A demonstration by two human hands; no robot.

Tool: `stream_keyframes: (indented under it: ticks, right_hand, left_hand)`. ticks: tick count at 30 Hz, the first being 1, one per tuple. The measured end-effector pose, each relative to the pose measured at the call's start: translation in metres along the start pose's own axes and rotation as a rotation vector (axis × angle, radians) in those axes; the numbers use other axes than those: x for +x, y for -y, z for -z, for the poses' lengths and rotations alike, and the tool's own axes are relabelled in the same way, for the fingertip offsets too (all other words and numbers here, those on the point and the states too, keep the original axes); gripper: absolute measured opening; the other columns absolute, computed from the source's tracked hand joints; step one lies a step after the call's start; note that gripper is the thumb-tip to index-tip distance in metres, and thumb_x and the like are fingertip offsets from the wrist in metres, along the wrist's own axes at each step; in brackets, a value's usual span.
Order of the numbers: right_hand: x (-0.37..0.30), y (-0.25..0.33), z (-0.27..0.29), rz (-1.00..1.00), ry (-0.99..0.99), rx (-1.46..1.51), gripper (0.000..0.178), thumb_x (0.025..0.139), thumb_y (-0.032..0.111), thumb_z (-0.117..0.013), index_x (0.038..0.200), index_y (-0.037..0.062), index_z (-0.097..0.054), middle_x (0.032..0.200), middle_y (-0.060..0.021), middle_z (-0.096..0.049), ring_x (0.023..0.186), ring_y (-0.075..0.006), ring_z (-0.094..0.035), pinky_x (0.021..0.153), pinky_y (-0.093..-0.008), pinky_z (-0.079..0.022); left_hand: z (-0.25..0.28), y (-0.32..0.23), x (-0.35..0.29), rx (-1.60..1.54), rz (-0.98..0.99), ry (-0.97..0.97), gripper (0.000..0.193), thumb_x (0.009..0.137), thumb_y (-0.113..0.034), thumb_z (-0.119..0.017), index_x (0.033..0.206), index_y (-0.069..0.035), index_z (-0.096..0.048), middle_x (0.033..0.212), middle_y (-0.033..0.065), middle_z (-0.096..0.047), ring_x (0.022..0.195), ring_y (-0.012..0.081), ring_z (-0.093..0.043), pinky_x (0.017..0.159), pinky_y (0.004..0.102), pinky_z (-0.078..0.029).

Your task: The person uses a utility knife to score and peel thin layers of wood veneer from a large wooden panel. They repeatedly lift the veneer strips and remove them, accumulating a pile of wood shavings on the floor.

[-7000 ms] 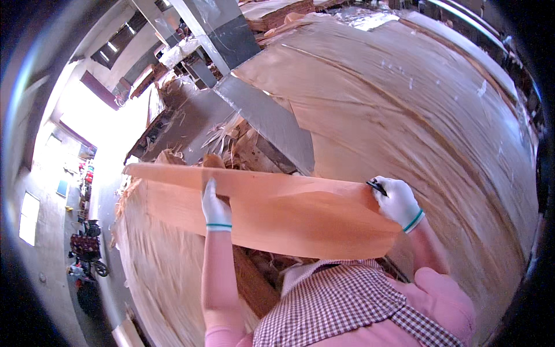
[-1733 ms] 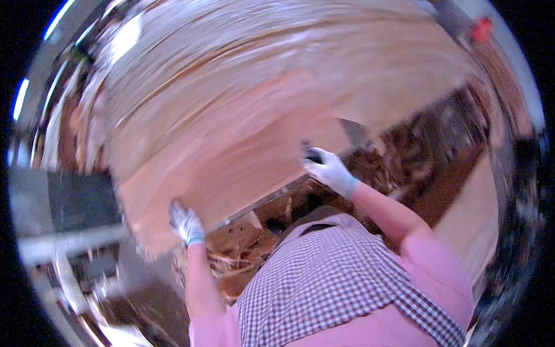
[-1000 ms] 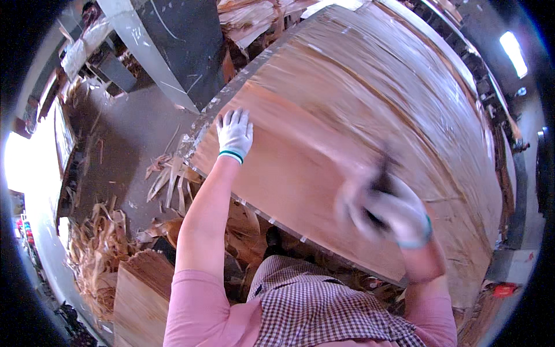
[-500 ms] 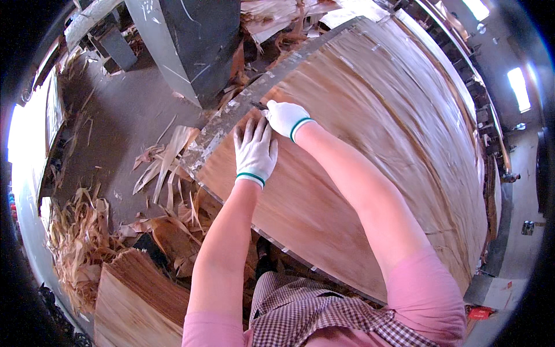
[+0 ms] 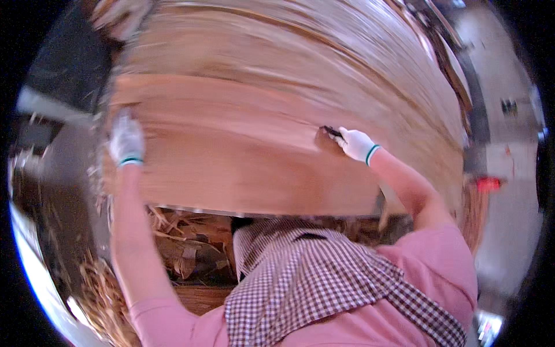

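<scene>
A wide reddish-brown wood veneer sheet (image 5: 231,168) lies in front of me over a stack of paler, wavy sheets (image 5: 231,34). My left hand (image 5: 127,139), in a white glove with a green cuff, is at the sheet's left edge. Motion blurs it, but its fingers look stretched forward and hold nothing visible. Toward the right side of the sheet, my gloved right hand (image 5: 357,144) is closed around a small black tool (image 5: 331,131), possibly a knife. Its tip points left, and a dark shadow falls below it; whether it touches the wood cannot be told.
Torn veneer scraps (image 5: 188,248) lie below the near edge of the stack, in front of my checked apron (image 5: 289,272). More shreds (image 5: 101,295) are heaped at the lower left. A red object (image 5: 488,184) stands out at the far right.
The view has swung round, so the stack now lies across in front of me. My hands, close together before, are now far apart: left at the left edge, right with the tool far right.
</scene>
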State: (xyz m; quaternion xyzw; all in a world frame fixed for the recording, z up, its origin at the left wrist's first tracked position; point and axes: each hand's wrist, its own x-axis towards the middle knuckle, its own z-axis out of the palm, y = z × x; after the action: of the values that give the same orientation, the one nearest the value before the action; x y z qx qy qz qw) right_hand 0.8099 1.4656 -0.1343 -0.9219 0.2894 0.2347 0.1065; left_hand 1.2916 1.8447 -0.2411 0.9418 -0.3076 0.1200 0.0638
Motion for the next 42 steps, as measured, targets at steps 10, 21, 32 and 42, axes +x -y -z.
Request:
stream_keyframes:
  ticks: [10,21,32,42]
  right_hand:
    - [-0.063,-0.056,-0.007,-0.001,-0.024,-0.019,0.034,0.091,0.029,-0.046,0.099,0.0009,-0.063,0.097,-0.0225,-0.066,0.092,-0.0390,-0.064,0.079,-0.0474,-0.050]
    - [-0.240,-0.126,-0.157,-0.277,-0.190,0.272,0.024,0.092,0.028,-0.048,0.092,0.0034,-0.051,0.070,-0.0225,-0.064,0.066,-0.0399,-0.064,0.062,-0.0521,-0.050]
    - [-0.118,-0.185,-0.053,0.117,-0.925,0.500,0.027,0.083,0.016,-0.057,0.108,0.0044,-0.059,0.105,-0.0226,-0.060,0.099,-0.0383,-0.058,0.081,-0.0438,-0.048]
    - [-0.059,-0.151,0.069,0.004,-0.852,0.128,0.020,0.081,0.024,-0.059,0.088,0.0054,-0.065,0.093,-0.0185,-0.065,0.091,-0.0360,-0.062,0.075,-0.0459,-0.049]
  left_hand:
    - [0.047,-0.397,-0.192,-0.401,-0.509,0.012,0.051,0.092,-0.041,-0.045,0.137,-0.017,-0.043,0.145,0.0049,-0.039,0.136,0.0267,-0.033,0.112,0.0577,-0.006]
    - [0.083,-0.469,-0.240,-0.174,-0.489,0.056,0.053,0.093,-0.037,-0.043,0.141,-0.014,-0.037,0.150,0.0043,-0.031,0.138,0.0269,-0.027,0.111,0.0575,-0.011]
    - [0.085,-0.478,-0.239,-0.172,-0.506,0.078,0.062,0.090,-0.038,-0.048,0.145,-0.015,-0.029,0.153,0.0079,-0.023,0.141,0.0303,-0.022,0.110,0.0607,-0.009]
    - [0.090,-0.475,-0.241,-0.232,-0.448,0.158,0.065,0.089,-0.037,-0.050,0.145,-0.013,-0.028,0.153,0.0106,-0.022,0.140,0.0295,-0.022,0.111,0.0582,-0.008]
